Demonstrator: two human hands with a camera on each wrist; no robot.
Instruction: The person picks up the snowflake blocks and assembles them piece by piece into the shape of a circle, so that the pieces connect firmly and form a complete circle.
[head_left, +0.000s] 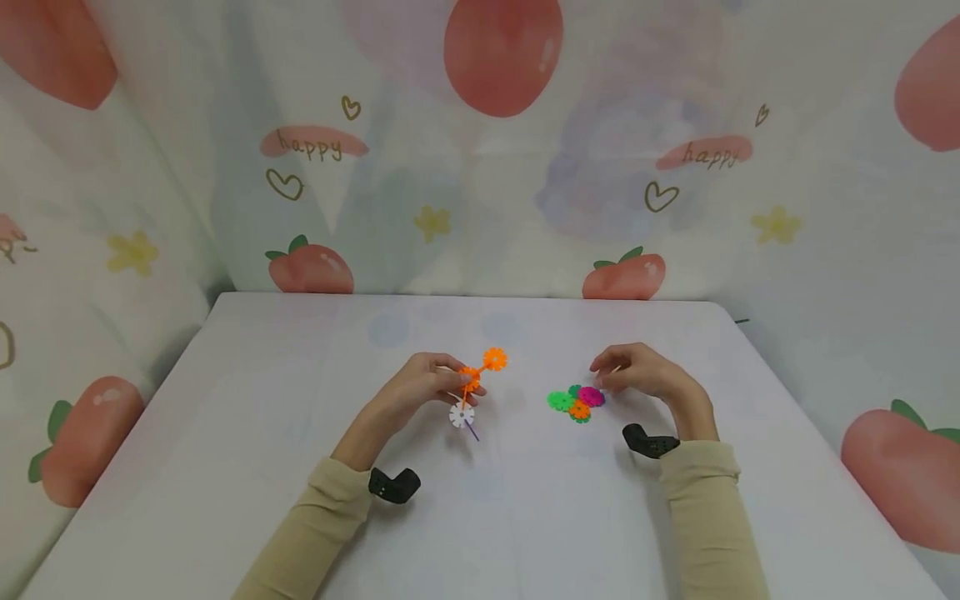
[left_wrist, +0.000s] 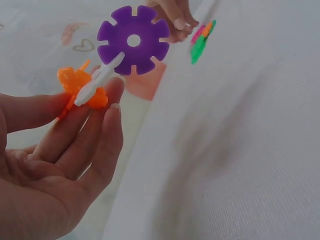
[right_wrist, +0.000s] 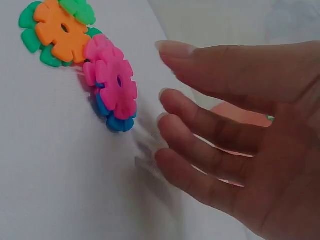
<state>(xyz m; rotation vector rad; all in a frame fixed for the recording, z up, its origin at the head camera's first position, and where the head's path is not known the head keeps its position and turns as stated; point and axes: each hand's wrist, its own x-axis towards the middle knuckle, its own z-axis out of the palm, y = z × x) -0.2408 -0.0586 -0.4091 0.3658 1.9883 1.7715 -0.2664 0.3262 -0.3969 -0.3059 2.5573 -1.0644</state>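
My left hand (head_left: 418,385) pinches a joined string of notched plastic snowflake discs between thumb and fingers, above the table. In the string are an orange disc (head_left: 495,359) at the far end, another orange disc at the fingertips, a white disc (head_left: 462,415) and a purple disc (left_wrist: 133,41) slotted onto the white one. To the right lies a small pile of loose discs: a light green disc (head_left: 560,402), an orange disc (right_wrist: 62,30), pink discs (right_wrist: 117,82), a blue disc (right_wrist: 120,124) and dark green ones. Beside the pile hovers my right hand (head_left: 643,371), fingers loosely bent and holding nothing.
A white-covered table (head_left: 225,467) spreads beneath both hands. Behind and beside it hangs a printed curtain (head_left: 465,192) with fruit, hearts and lettering. Each wrist carries a black camera (head_left: 394,486), and the sleeves are beige.
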